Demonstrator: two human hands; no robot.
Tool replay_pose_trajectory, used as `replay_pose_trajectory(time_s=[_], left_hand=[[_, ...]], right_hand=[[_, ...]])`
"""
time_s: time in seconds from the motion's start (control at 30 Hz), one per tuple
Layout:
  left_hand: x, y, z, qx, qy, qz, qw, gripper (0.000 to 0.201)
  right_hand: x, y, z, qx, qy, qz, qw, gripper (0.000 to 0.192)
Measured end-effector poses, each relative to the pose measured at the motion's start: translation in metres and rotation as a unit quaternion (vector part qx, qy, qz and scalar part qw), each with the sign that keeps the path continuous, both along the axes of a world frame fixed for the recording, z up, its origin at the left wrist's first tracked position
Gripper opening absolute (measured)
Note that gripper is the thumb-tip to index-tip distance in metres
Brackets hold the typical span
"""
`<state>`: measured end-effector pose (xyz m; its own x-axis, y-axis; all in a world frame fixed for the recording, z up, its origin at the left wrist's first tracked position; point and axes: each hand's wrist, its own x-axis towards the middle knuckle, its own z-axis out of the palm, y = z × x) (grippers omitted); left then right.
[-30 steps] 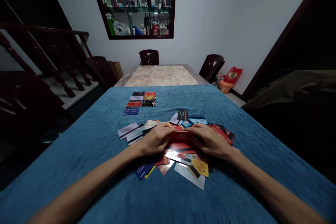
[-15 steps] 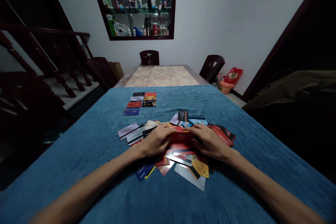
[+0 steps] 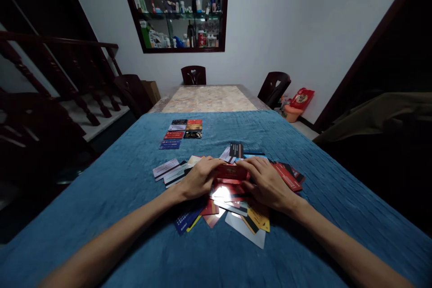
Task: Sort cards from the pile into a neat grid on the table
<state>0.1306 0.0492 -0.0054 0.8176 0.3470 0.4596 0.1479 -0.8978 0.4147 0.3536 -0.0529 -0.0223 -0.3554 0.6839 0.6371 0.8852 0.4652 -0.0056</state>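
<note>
A loose pile of plastic cards [image 3: 236, 216] in red, yellow, blue and white lies on the blue cloth [image 3: 118, 198] in front of me. My left hand [image 3: 199, 177] and my right hand [image 3: 266, 182] rest over the middle of the pile. Between their fingertips they pinch a red card [image 3: 232, 172], lifted on its long edge just above the others. Farther back on the left, several cards [image 3: 181, 132] lie face up in tidy rows of two.
Beyond the blue cloth the table shows a bare marbled top [image 3: 209, 99] with dark chairs [image 3: 193, 74] around it. A wall cabinet [image 3: 178, 9] holds bottles and a plush toy. A stair railing [image 3: 60, 76] runs along the left.
Both hands have raised the red card slightly off the pile, uncovering a shiny card beneath. The view has shifted down a little.
</note>
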Motion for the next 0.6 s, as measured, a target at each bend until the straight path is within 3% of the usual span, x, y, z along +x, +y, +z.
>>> replay_pose_trajectory(time_s=[0.3, 0.6], left_hand=[[-0.0015, 0.0011, 0.0037, 0.014, -0.01, 0.003, 1.0, 0.038], [-0.0039, 0.0033, 0.0029, 0.013, -0.024, 0.032, 0.999, 0.039]], right_hand=[[-0.0069, -0.0015, -0.0009, 0.037, -0.045, -0.046, 0.997, 0.036], [-0.0084, 0.0011, -0.0029, 0.038, 0.014, -0.059, 0.997, 0.045]])
